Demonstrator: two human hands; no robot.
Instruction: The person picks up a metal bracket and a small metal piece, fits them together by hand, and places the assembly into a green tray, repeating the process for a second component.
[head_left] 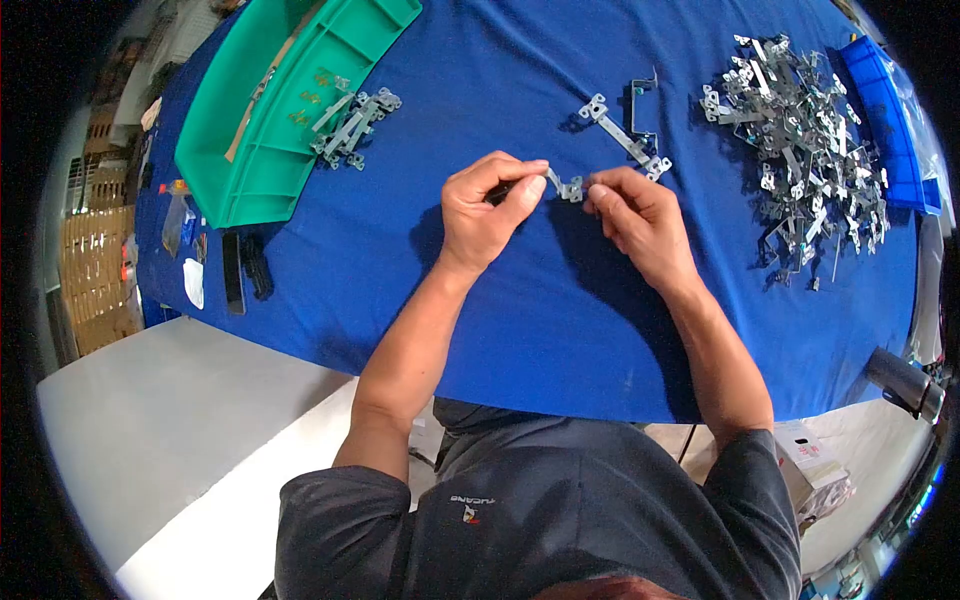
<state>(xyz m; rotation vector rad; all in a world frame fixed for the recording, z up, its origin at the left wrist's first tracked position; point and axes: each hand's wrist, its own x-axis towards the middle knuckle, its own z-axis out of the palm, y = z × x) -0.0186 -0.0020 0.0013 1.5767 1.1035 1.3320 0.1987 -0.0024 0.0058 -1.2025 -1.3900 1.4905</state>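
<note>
My left hand (488, 205) and my right hand (635, 215) meet over the blue table cover (520, 300), both pinching one small bent metal bracket (568, 186) between thumb and fingers. The left hand grips its left end, the right hand its right end. Just beyond my fingers lies a longer metal bracket (625, 137) on the cloth, with a dark U-shaped piece (643, 105) behind it.
A large heap of loose metal brackets (800, 140) lies at the right, beside a blue bin (885, 120). A green tray (275, 110) stands at the left with a small bundle of brackets (350, 125) against it. Small items sit at the table's left edge.
</note>
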